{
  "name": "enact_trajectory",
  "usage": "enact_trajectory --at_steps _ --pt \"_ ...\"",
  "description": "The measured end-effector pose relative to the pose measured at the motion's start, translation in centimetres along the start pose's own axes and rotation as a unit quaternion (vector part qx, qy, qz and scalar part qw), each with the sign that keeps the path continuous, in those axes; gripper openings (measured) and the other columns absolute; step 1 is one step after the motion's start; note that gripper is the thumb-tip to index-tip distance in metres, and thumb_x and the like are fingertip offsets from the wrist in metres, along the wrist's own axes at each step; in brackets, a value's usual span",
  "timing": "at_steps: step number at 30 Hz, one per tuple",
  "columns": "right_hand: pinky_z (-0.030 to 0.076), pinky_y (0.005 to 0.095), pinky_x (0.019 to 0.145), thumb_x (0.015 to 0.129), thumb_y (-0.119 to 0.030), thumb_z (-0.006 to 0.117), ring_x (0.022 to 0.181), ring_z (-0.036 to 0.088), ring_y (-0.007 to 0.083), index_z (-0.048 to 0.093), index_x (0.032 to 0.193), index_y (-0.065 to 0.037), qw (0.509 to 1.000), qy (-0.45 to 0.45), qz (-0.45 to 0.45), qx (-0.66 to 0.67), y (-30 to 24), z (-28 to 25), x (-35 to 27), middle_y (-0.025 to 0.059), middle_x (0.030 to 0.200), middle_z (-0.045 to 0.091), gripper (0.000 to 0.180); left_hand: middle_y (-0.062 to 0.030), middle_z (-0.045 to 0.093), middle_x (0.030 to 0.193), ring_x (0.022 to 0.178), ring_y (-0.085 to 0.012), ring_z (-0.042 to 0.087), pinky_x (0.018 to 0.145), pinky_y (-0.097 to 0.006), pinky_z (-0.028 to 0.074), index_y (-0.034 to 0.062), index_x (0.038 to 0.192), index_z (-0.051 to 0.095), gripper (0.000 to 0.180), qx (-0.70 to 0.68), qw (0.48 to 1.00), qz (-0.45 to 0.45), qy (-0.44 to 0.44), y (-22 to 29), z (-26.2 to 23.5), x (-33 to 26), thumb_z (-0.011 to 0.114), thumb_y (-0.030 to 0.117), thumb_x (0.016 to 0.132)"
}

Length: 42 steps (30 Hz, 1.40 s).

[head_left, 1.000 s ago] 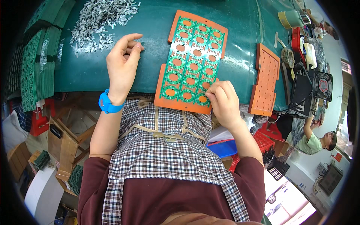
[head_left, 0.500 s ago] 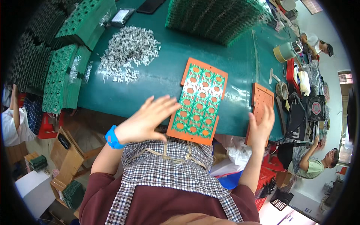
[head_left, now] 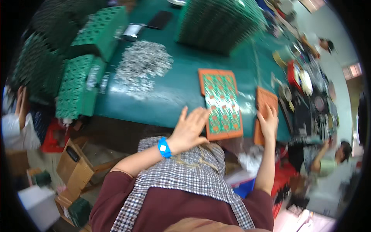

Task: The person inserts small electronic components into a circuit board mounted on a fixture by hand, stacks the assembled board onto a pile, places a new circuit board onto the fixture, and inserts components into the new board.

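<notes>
Centrally, an orange tray [head_left: 228, 135] bearing a green circuit panel [head_left: 222, 102] lies on a green table [head_left: 181, 92], between the left hand [head_left: 189, 129] and the right hand [head_left: 269, 124]; the 2 are well apart. The left spreads its fingers at the tray's left edge. The right reaches over another orange tray [head_left: 267, 98]; whether it grips, I cannot tell.

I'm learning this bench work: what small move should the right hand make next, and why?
Probably close its fingers firmly on the bare orange rectangular plate: the right hand lies over it, though blur hides any grip, while the other orange plate, beside the left hand, bears green circuit boards.
</notes>
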State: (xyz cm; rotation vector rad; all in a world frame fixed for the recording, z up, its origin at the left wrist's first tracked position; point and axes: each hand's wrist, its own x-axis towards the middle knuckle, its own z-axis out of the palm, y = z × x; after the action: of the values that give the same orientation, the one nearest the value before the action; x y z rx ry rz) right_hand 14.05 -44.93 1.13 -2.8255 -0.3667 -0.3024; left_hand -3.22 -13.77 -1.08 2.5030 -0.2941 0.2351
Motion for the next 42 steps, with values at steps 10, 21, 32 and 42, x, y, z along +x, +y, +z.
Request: enact_trajectory --at_steps 10,21,32,42 --pt "0.038 0.0486 0.097 0.077 -0.039 0.070 0.117 0.042 0.0377 0.057 0.129 -0.014 0.991 0.052 -0.109 0.055 -18.8 -1.6 -1.7 0.0141 0.136 0.045 0.059 -0.0249 0.033 0.144 0.136 -0.0381 0.030 0.112 -0.051 0.023 -0.0067 0.140 0.031 0.099 -0.011 0.999 0.003 0.042 -1.6 -0.4 -0.9 0.081 0.037 0.066" --pt "0.031 0.0583 0.100 0.078 -0.047 0.065 0.120 0.037 0.0467 0.055 0.132 -0.020 0.997 -0.014 -0.071 -0.030 -19.2 3.9 -2.8 0.0136 0.142 0.040 0.061 -0.0237 0.032 0.145 0.139 -0.0355 0.025 0.112 -0.055 0.019 -0.0085 0.139 0.031 0.098 0.044 0.999 -0.001 -0.003 -0.7 -0.3 -0.2 0.079 0.039 0.068" --pt "0.031 0.0548 0.101 0.083 -0.036 0.064 0.123 0.040 0.0379 0.060 0.123 -0.012 0.998 0.031 0.041 -0.035 -2.1 2.6 0.4 0.0127 0.132 0.050 0.047 -0.0276 0.033 0.138 0.135 -0.0414 0.028 0.108 -0.061 0.018 0.0058 0.147 0.023 0.104 0.024 0.999 0.033 0.012 1.4 2.0 1.1 0.077 0.048 0.070" --pt "0.050 0.0315 0.069 0.084 -0.013 0.066 0.074 0.064 0.0199 0.067 0.094 0.002 0.946 -0.085 -0.025 0.311 -9.9 4.3 0.8 0.0125 0.085 0.066 0.018 -0.0206 0.034 0.144 0.138 -0.0363 0.028 0.113 -0.056 0.016 0.0038 0.148 0.020 0.107 -0.011 0.995 0.022 -0.097 -2.0 -3.7 0.9 0.081 0.037 0.066"
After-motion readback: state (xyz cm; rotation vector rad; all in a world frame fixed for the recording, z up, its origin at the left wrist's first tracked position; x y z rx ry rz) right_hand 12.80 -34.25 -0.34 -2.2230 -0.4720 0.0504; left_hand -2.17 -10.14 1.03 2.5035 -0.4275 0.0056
